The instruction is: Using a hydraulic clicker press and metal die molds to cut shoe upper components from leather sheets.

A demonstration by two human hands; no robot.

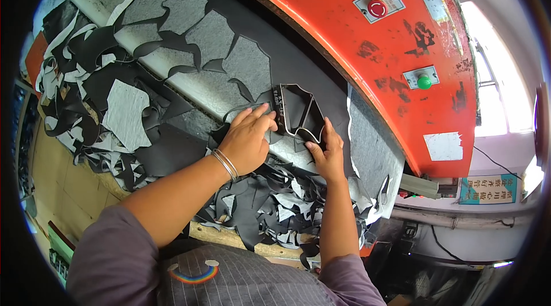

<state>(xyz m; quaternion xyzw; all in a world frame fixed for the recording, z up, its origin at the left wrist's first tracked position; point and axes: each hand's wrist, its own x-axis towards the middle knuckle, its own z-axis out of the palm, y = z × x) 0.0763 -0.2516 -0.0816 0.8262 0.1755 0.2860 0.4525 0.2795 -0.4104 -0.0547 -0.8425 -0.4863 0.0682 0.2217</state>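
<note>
A black steel cutting die (299,112) with a thin outlined edge sits on dark sheet material (298,71) laid over the cutting bed, under the orange press head (344,25). My left hand (248,139), with thin bangles at the wrist, lies flat on the material and its fingertips touch the die's left side. Fingers of my right hand (328,154) hold the die's lower right edge. Grey cut-out holes (248,66) show in the sheet to the left of the die.
Heaps of black and grey offcuts (103,105) cover the left of the bed and its front edge (275,203). The press head carries a red round button (377,8) and a green button (424,82). A window glows at the right.
</note>
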